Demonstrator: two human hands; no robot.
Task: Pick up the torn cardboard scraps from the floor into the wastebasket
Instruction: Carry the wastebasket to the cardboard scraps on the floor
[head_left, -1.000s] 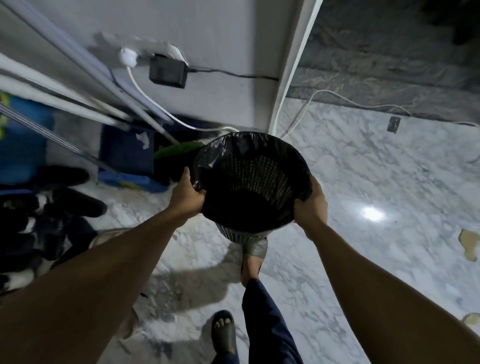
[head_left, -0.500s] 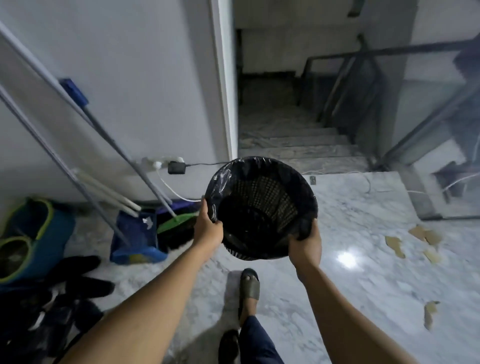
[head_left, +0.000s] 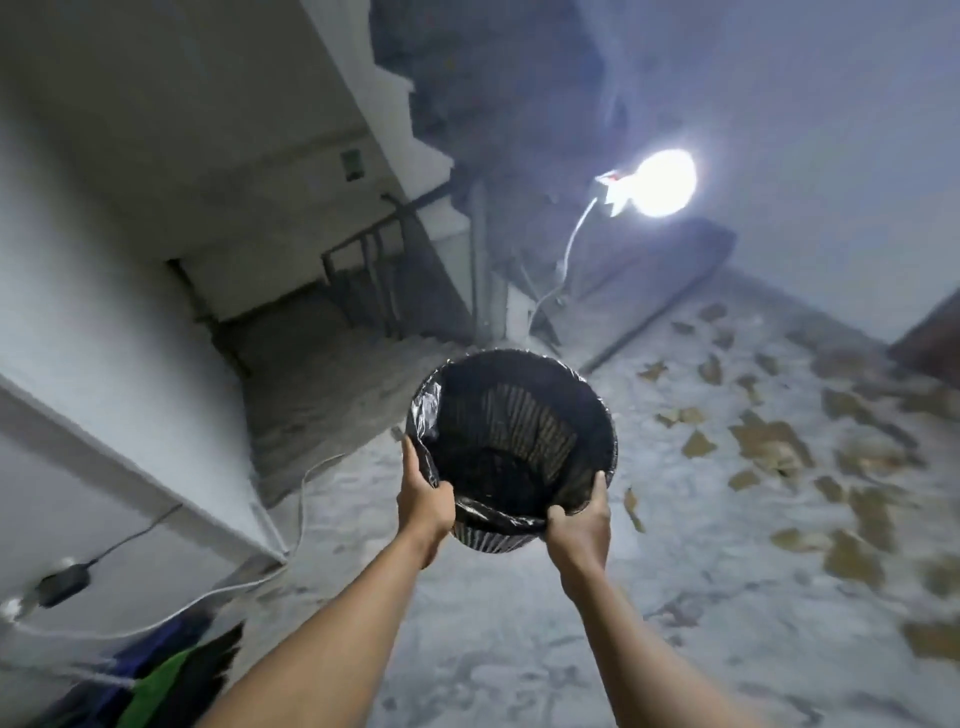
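Note:
I hold a black mesh wastebasket (head_left: 511, 441) lined with a black plastic bag in the air in front of me, its mouth tipped toward me. My left hand (head_left: 425, 501) grips its near left rim and my right hand (head_left: 581, 525) grips its near right rim. The basket looks empty inside. Several torn brown cardboard scraps (head_left: 769, 441) lie scattered over the marble floor to the right of the basket, with one scrap (head_left: 632, 506) close by my right hand. The frame is blurred.
A stairwell with a dark railing (head_left: 374, 270) drops away ahead on the left. A bright lamp (head_left: 660, 182) on a bent stem glares ahead. A white wall corner (head_left: 156, 467) stands at the left with a black adapter (head_left: 62, 584) and white cable. Blue and green cleaning things (head_left: 171, 670) lie at the lower left.
The view has swung up and to the right, away from the wall and mops. The scrap-covered floor and the lamp have come into sight. Both hands still hold the basket.

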